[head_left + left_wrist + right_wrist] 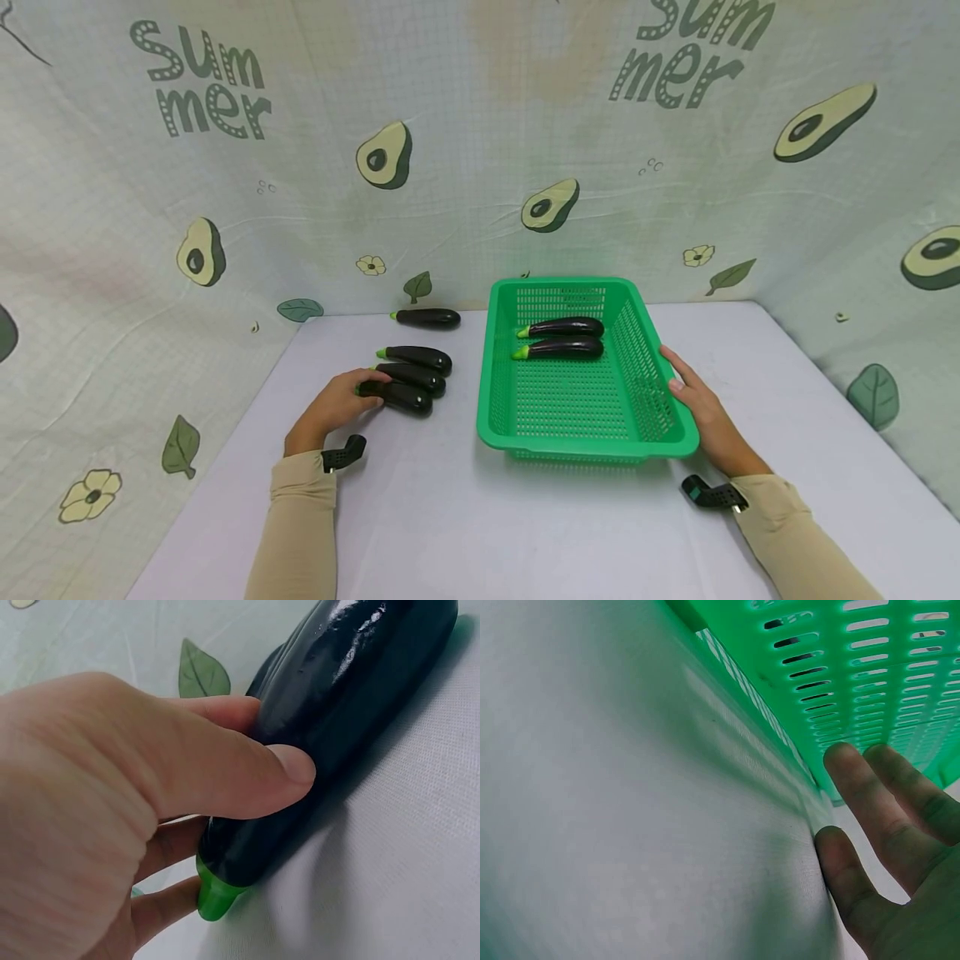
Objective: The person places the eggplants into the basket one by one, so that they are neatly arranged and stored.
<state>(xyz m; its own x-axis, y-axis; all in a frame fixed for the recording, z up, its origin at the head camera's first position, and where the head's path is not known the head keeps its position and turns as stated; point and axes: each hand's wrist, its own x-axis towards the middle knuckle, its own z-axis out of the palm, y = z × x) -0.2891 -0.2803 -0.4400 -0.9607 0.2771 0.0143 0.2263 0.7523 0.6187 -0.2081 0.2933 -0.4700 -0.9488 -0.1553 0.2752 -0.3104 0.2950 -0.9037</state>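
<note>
In the head view, my left hand (341,406) pinches the nearest eggplant (407,398) by its green-capped end. The thumb lies along its glossy dark side in the left wrist view, with other fingers behind. Two more eggplants, a middle one (415,377) and one behind it (420,358), lie close beside it. At the right, my right hand (705,408) rests against the side of a green plastic basket (491,392), thumb at the rim. The right wrist view shows nearly straight fingers (870,799) by its slotted outer wall. Inside the basket lie two eggplants (564,348).
Another eggplant (427,318) lies apart near the back edge of the white-covered table (420,517). A cloth backdrop (465,100) printed with avocados and leaves hangs directly behind the table and along its sides.
</note>
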